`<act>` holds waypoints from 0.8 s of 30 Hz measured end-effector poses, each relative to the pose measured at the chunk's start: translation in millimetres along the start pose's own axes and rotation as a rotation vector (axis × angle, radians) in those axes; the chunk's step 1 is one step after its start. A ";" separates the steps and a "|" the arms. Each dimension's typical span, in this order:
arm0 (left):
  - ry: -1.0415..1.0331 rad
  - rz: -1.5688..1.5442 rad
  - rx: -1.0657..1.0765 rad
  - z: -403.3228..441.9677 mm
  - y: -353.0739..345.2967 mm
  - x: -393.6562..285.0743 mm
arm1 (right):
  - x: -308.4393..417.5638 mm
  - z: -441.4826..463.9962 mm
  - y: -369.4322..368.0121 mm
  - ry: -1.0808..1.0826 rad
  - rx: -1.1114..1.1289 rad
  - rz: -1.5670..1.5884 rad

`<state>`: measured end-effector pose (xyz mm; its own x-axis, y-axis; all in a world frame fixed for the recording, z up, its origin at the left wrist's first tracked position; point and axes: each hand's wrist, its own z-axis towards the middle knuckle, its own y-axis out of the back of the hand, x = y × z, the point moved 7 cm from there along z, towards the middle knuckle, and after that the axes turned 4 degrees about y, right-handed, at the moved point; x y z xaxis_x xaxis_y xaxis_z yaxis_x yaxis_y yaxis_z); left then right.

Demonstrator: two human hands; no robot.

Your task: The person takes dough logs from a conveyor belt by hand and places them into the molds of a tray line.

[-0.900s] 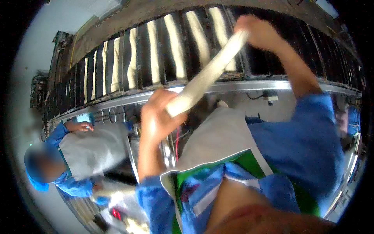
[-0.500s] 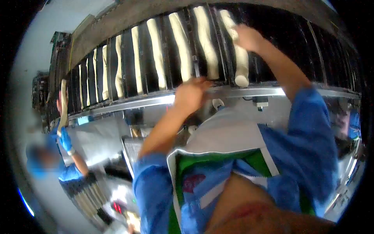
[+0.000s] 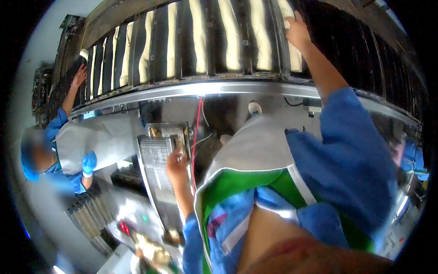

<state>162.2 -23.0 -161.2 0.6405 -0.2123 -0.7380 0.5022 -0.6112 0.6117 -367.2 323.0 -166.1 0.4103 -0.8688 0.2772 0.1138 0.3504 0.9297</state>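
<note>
Long pale dough rolls (image 3: 199,36) lie one per slot in a row of dark trough trays (image 3: 248,43) along the top of the view. My right hand (image 3: 297,33) is at the rightmost dough roll (image 3: 295,57), touching its upper part with fingers stretched and somewhat apart. That roll lies in its slot. My left hand (image 3: 177,163) hangs low, away from the trays, beside a metal mesh rack (image 3: 157,160). Its fingers look loosely bent and apart, with nothing seen in them.
A silver rail (image 3: 228,88) edges the trays on my side. At the left a co-worker in a grey apron (image 3: 98,141) reaches a bare hand (image 3: 79,76) to the trays; the other hand wears a blue glove (image 3: 89,161). A red cable (image 3: 197,137) hangs near my left hand.
My left hand has moved from the rail down and left to the mesh rack. My right hand stays at the rightmost roll, which now lies flatter in its slot. The co-worker's roll has moved to the trays.
</note>
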 end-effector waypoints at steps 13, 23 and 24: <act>0.135 0.510 -0.703 -134.6 155.0 164.8 | 84.4 -115.9 31.0 0.598 -0.031 -0.252; 0.718 0.469 -0.924 -236.7 193.5 330.7 | 526.0 -288.5 -63.2 1.242 0.854 0.430; 0.788 0.513 -0.966 -254.9 198.5 344.7 | 542.7 -305.4 -71.6 1.356 0.860 0.462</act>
<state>630.8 -23.1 -221.5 0.8750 0.4372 -0.2081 0.1034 0.2512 0.9624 123.7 -66.7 -156.3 0.7510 0.3191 0.5781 -0.5401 -0.2067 0.8158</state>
